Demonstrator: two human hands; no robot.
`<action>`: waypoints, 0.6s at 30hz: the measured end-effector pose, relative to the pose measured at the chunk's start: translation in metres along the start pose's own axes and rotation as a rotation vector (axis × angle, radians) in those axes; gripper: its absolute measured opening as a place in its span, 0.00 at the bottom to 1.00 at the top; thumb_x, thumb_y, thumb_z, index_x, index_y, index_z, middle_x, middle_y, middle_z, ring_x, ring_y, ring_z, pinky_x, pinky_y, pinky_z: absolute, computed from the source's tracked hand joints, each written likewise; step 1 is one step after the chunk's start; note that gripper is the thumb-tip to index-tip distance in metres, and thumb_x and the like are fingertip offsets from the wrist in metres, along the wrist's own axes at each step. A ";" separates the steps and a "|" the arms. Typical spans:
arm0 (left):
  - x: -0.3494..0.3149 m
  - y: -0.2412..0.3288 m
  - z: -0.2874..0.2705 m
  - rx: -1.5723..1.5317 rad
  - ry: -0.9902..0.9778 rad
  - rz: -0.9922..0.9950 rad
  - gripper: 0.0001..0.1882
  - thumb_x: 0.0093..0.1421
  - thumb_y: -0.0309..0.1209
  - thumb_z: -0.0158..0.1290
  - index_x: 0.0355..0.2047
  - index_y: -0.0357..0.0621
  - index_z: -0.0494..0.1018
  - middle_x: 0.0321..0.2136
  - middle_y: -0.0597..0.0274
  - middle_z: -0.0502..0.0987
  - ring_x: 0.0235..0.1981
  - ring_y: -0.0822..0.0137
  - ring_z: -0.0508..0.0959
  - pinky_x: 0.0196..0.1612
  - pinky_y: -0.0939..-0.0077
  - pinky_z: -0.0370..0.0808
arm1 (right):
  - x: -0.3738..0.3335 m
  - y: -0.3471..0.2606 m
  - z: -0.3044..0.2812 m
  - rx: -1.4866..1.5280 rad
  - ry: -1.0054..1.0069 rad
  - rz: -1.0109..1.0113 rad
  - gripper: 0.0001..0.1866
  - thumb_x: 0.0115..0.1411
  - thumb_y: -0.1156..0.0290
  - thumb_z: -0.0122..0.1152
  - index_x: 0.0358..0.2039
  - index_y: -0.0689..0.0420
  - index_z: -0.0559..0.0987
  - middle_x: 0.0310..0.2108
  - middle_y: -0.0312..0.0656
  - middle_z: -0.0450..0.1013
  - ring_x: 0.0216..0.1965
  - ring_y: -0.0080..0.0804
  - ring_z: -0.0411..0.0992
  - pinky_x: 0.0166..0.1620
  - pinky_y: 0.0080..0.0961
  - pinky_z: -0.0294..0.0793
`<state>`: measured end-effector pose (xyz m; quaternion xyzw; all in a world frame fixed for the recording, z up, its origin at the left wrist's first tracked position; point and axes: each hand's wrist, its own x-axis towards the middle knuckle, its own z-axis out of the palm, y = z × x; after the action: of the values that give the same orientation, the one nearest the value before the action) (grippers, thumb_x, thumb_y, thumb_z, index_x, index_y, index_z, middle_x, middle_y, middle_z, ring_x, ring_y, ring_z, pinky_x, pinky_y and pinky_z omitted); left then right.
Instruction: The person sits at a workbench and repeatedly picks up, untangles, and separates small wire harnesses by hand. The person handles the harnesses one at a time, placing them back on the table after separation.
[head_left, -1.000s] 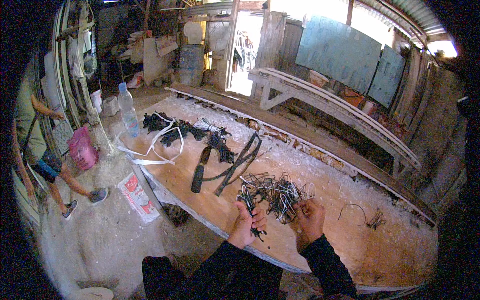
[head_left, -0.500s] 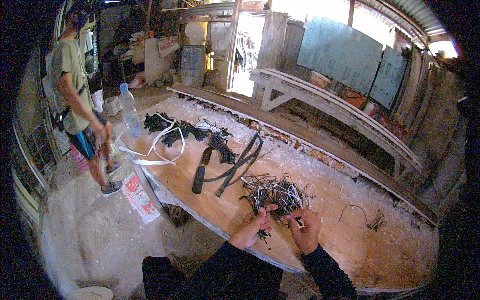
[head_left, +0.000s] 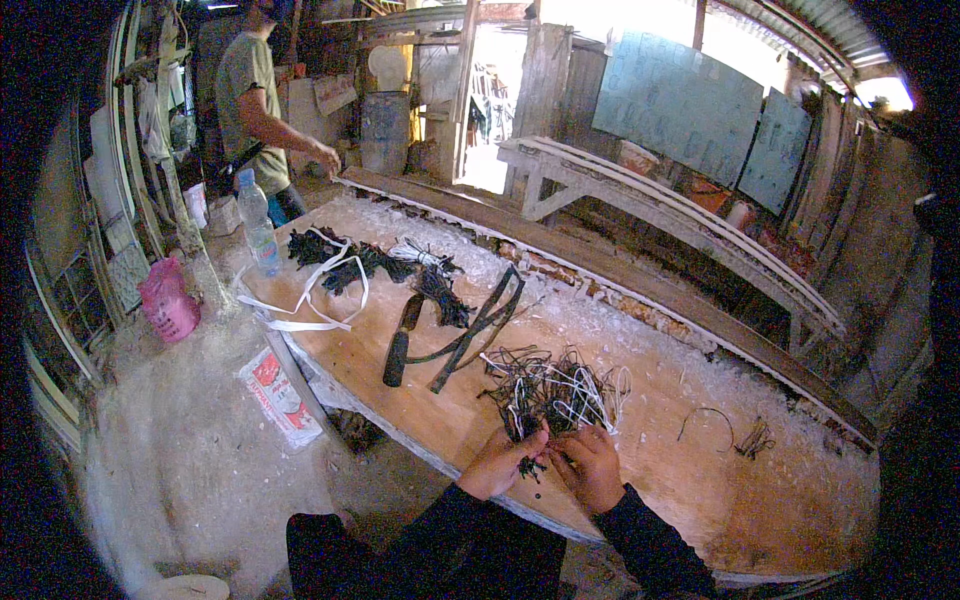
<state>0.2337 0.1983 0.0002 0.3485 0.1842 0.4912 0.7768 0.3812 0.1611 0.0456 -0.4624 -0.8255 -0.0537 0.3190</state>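
Bundle [head_left: 517,422] clasped in the left hand [head_left: 500,463] runs fore-and-aft, tips [head_left: 531,467] toward the near edge of the table [head_left: 690,480], which stretches rightward past the right hand [head_left: 588,468], its hold unclear.

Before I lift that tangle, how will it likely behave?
The tangle will probably rise as one clump, since its strands cross and loop. It's likely light: the strands look thin. Perhaps springy too, as many hold curves.

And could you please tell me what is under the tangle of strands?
The tangle lies on the table, whose bare wood shows around it. Its dense middle covers whatever may be beneath, and the left hand and right hand hide part of its near edge.
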 end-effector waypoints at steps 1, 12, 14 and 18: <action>-0.001 0.002 0.002 0.013 -0.035 0.025 0.13 0.54 0.36 0.54 0.37 0.43 0.68 0.23 0.72 0.68 0.26 0.77 0.67 0.28 0.81 0.64 | 0.000 0.000 0.000 -0.014 -0.007 -0.004 0.07 0.43 0.75 0.62 0.25 0.55 0.74 0.27 0.38 0.72 0.32 0.37 0.70 0.42 0.36 0.66; 0.002 0.002 0.004 0.016 0.155 -0.118 0.15 0.58 0.45 0.47 0.32 0.47 0.67 0.24 0.71 0.68 0.28 0.77 0.66 0.31 0.81 0.65 | 0.001 0.001 0.004 0.038 -0.024 -0.094 0.09 0.44 0.75 0.61 0.29 0.54 0.76 0.25 0.39 0.71 0.29 0.38 0.69 0.42 0.34 0.67; 0.005 -0.003 0.000 -0.032 0.140 -0.054 0.16 0.59 0.48 0.44 0.30 0.48 0.66 0.24 0.71 0.67 0.28 0.76 0.66 0.33 0.81 0.64 | 0.002 -0.001 0.002 0.119 -0.050 -0.081 0.09 0.44 0.77 0.60 0.29 0.54 0.76 0.25 0.40 0.71 0.29 0.39 0.69 0.41 0.34 0.68; 0.009 -0.011 -0.007 -0.086 0.157 0.001 0.17 0.59 0.48 0.42 0.27 0.49 0.65 0.23 0.71 0.65 0.28 0.75 0.65 0.33 0.80 0.64 | 0.003 -0.003 -0.003 0.153 0.021 0.049 0.07 0.45 0.78 0.59 0.27 0.55 0.76 0.24 0.42 0.70 0.29 0.41 0.68 0.38 0.34 0.68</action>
<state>0.2399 0.2061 -0.0122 0.2755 0.2232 0.5248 0.7738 0.3792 0.1608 0.0507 -0.4562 -0.8121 0.0127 0.3635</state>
